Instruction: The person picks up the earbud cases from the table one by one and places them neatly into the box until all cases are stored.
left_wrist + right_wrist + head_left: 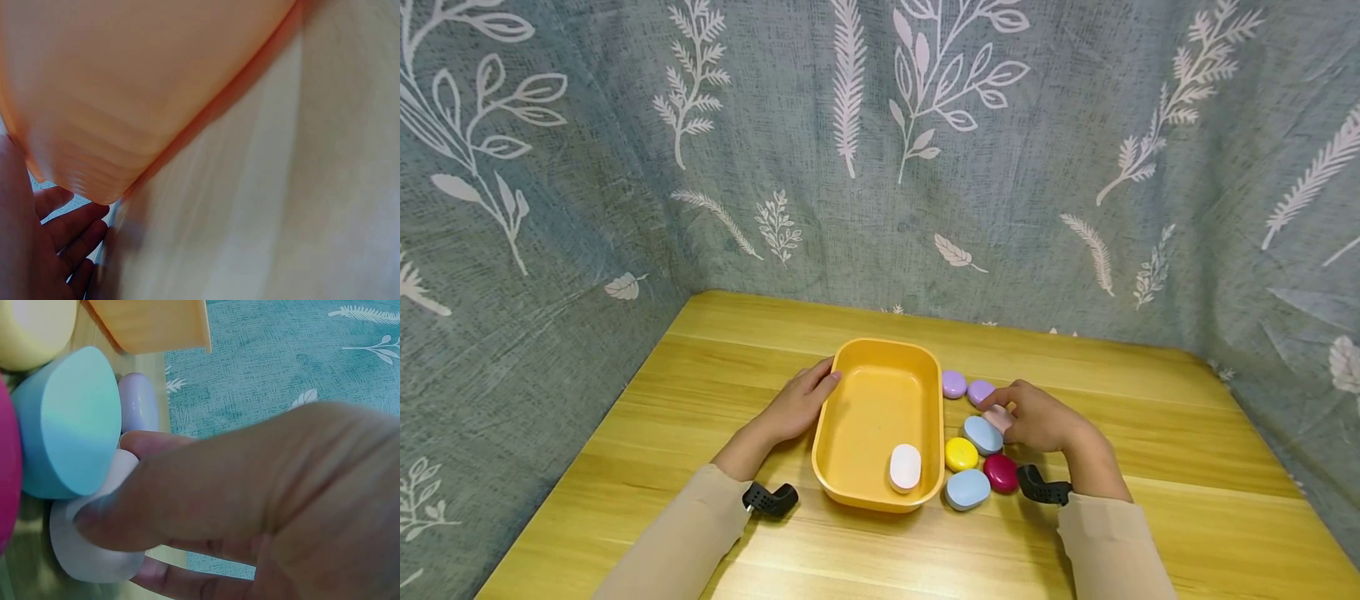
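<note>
A yellow-orange rectangular tub point(880, 417) with rounded corners sits on the wooden table, a white oval piece point(906, 467) lying inside near its front right corner. My left hand point(799, 402) holds the tub's left side, thumb over the rim and fingers along the outer wall. Right of the tub, my right hand point(1037, 417) grips a pale pink rounded piece point(94, 550) between thumb and fingers. That piece overlaps a light blue one point(78, 422) in the right wrist view. Two purple round pieces point(954, 384) lie just beyond the fingertips.
A yellow round piece point(961, 455), a dark red one point(1002, 473) and another light blue one point(967, 489) lie near the tub's right side. A grey-blue leaf-patterned cloth point(880, 233) hangs behind and beside the table point(737, 325).
</note>
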The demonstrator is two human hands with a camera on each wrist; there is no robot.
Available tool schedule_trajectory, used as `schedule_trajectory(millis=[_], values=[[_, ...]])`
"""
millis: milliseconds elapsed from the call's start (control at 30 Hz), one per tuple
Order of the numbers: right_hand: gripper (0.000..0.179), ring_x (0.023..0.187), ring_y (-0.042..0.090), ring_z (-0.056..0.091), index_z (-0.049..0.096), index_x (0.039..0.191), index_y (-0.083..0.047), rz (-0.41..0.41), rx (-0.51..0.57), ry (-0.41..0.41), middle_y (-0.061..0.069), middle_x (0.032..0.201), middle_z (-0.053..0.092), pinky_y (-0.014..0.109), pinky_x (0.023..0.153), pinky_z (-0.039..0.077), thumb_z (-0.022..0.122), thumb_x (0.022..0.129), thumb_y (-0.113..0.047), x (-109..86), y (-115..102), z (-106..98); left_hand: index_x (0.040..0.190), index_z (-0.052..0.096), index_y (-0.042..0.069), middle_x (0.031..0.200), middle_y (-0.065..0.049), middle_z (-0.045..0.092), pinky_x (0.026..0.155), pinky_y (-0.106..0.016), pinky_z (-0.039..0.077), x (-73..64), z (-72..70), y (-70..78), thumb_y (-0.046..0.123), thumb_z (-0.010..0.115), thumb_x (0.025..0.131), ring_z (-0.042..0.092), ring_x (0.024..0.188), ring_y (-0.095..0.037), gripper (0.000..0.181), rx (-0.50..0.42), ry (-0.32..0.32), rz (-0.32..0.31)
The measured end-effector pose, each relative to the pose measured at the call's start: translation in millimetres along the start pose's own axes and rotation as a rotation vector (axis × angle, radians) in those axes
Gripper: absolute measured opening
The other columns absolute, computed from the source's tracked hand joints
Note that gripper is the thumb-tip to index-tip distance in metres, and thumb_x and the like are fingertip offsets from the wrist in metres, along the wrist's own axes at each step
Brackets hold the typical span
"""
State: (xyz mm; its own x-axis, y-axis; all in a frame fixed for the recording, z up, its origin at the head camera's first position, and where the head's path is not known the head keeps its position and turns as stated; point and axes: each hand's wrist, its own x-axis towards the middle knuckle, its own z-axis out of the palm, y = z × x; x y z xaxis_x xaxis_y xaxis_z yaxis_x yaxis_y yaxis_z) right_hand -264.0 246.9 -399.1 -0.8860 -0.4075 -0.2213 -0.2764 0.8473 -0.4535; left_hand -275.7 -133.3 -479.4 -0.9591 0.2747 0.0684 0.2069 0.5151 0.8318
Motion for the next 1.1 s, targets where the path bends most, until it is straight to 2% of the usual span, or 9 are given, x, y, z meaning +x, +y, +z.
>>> schedule_trajectory(millis=[300,667,933,1100], values=[[0.051,0.099,0.028,0.048,0.068,0.12,-0.018,0.017,0.032,-0.018,0.014,0.122,0.053,0.034,0.078,0.042,0.064,0.075,0.004,-0.4,2.3,1.3,0.151,0.031,0.034,0.15,-0.001,0.041,0.114,-0.049,0.03,-0.7,-0.8,1.7,0.066,0.029,0.097,0.036,0.139,-0.024,0.063,-0.002,-0.011,-0.002],[0.051,0.085,0.022,0.051,0.067,0.117,-0.012,-0.028,0.026,-0.02,0.012,0.108,0.059,0.03,0.07,0.043,0.066,0.07,0.007,0.5,3.7,1.2,0.151,0.031,0.033,0.152,0.0,0.039,0.115,-0.049,0.029,-1.7,-0.9,0.8,0.064,0.029,0.098,0.034,0.141,-0.024,0.062,-0.005,-0.011,0.001],[0.05,0.093,0.026,0.049,0.065,0.12,-0.012,0.018,0.038,-0.016,0.014,0.115,0.052,0.032,0.075,0.042,0.069,0.073,0.004,-2.3,3.3,0.6,0.151,0.032,0.033,0.151,0.001,0.041,0.114,-0.048,0.031,-1.6,-0.9,0.6,0.067,0.029,0.097,0.035,0.14,-0.023,0.064,-0.011,-0.01,0.013],[0.051,0.09,0.024,0.05,0.064,0.121,-0.011,0.036,0.052,-0.018,0.011,0.112,0.055,0.032,0.074,0.044,0.069,0.072,0.005,-0.5,4.8,1.5,0.151,0.033,0.032,0.15,-0.001,0.042,0.113,-0.048,0.032,-2.0,-1.1,1.8,0.066,0.029,0.097,0.037,0.139,-0.023,0.063,-0.011,-0.008,0.007]])
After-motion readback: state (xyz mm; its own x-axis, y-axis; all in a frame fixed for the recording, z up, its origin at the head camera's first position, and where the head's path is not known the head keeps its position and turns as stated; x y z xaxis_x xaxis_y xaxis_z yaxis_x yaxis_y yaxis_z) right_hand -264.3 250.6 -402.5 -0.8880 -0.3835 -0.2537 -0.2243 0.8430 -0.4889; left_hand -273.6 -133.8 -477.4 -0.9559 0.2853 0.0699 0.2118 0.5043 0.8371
